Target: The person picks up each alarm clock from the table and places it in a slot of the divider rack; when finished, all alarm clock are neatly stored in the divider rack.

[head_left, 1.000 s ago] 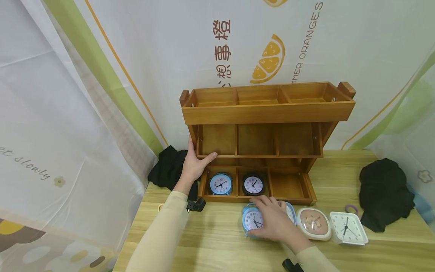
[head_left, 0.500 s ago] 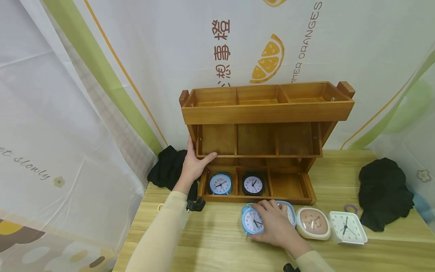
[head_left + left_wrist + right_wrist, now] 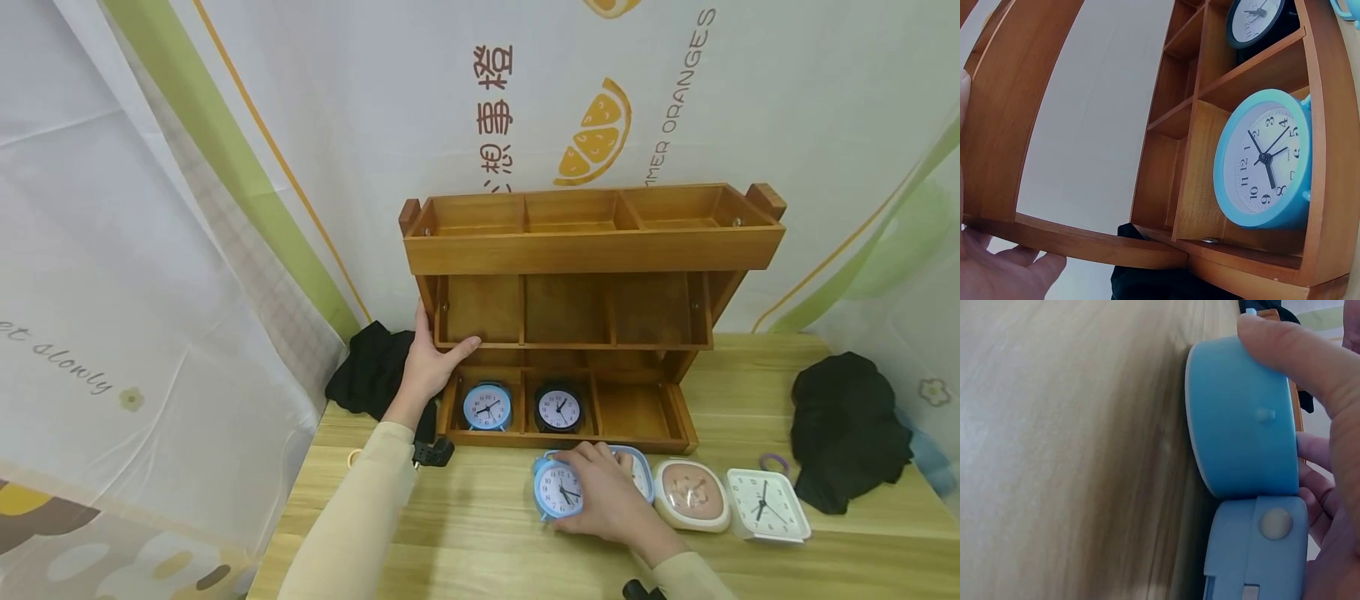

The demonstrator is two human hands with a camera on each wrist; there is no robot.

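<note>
My left hand [image 3: 426,367] grips the left side of a three-tier wooden organizer [image 3: 592,252], thumb over the front of the middle tier. Its fingers [image 3: 1019,265] show behind a wooden side bar in the left wrist view. My right hand [image 3: 611,500] holds a round light-blue alarm clock [image 3: 555,490] by its edge, thumb [image 3: 1291,353] on the near side. That clock lies face up on the table before the organizer, close against a blue-rimmed clock [image 3: 642,475] partly hidden by the hand. In the bottom tier sit another blue alarm clock [image 3: 487,406] and a black one [image 3: 558,408].
Right of the hand lie a cream clock with a pinkish face [image 3: 692,493] and a square white clock [image 3: 768,504]. A purple ring [image 3: 774,462] and black cloth [image 3: 847,425] are farther right. More black cloth [image 3: 371,367] lies left of the organizer. Printed curtains hang behind.
My right thumb has drawn slightly in along the blue clock's lower edge. The left hand, organizer and clocks stay where they were.
</note>
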